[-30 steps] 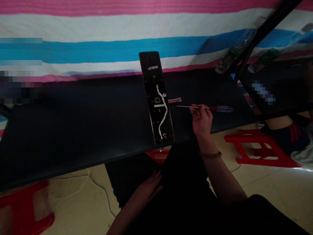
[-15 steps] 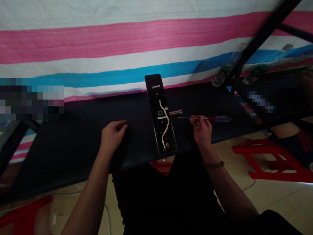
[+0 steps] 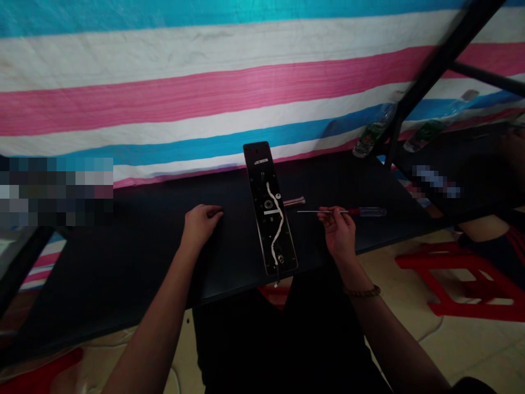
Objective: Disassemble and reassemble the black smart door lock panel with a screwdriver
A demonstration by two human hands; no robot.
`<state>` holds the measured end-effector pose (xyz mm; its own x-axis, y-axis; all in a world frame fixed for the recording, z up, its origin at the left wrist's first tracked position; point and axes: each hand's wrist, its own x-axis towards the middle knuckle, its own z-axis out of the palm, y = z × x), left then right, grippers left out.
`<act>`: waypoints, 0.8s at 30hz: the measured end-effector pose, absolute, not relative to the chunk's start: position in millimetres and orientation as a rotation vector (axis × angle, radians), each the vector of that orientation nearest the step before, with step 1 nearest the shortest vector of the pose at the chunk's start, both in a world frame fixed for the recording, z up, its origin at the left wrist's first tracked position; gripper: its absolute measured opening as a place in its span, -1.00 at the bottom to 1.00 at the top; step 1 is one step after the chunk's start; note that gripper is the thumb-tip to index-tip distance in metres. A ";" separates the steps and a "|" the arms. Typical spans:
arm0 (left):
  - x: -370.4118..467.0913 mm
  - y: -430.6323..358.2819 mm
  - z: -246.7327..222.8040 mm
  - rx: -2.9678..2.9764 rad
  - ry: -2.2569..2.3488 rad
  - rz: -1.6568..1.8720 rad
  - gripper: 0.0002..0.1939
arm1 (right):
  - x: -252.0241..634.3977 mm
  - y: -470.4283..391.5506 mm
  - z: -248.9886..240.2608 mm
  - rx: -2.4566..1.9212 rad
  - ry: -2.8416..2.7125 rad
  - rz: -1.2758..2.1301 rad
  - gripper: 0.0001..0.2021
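Observation:
A long black door lock panel [image 3: 261,232] lies on the black table with its back face up. A white cable [image 3: 282,221] winds along it and a plug end hangs at the table's front edge. From its right side a shiny lever handle [image 3: 295,202] sticks out. My right hand [image 3: 339,227] grips a screwdriver [image 3: 371,212] by its shaft, near the clear handle with a red collar; the thin tip points left toward the panel, apart from it. To the panel's left, my left hand [image 3: 200,225] rests on the table, fingers loosely bent and thumb slightly apart, holding nothing visible.
A striped plastic sheet [image 3: 184,104] hangs behind the table [image 3: 135,262]. Plastic bottles [image 3: 368,139] stand at the back right by a black metal post [image 3: 394,134]. A red stool [image 3: 471,282] is at the right, near another person's leg [image 3: 484,229].
The view has tilted up, so the scene sits lower. My left hand has shifted right, nearer the panel, and its finger and thumb have drawn closer. My right hand keeps holding the screwdriver.

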<state>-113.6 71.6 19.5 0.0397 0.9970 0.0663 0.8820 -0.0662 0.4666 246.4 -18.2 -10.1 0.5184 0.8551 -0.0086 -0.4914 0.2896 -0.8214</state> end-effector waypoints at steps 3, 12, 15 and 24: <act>-112.8 74.7 18.9 2.016 1.898 0.586 -0.82 | 245.7 -18.4 -10.1 -0.886 -0.475 0.944 -0.78; -88.0 44.2 36.4 1.865 1.767 0.865 -0.75 | 233.4 -28.8 12.3 -0.853 -0.474 0.921 -0.83; -61.8 14.6 61.9 1.539 1.452 1.064 -0.78 | 216.5 -38.6 38.7 -0.797 -0.583 0.929 -0.88; -20.1 -29.7 86.4 1.230 1.223 1.185 -0.86 | 178.6 -54.0 76.0 -0.708 -0.799 1.052 -0.89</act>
<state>-20.1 -29.7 86.4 0.0101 0.9999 -0.0052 0.0263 0.0049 0.9996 178.6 -54.0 76.0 0.2792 0.9337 0.2243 -0.4659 0.3360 -0.8186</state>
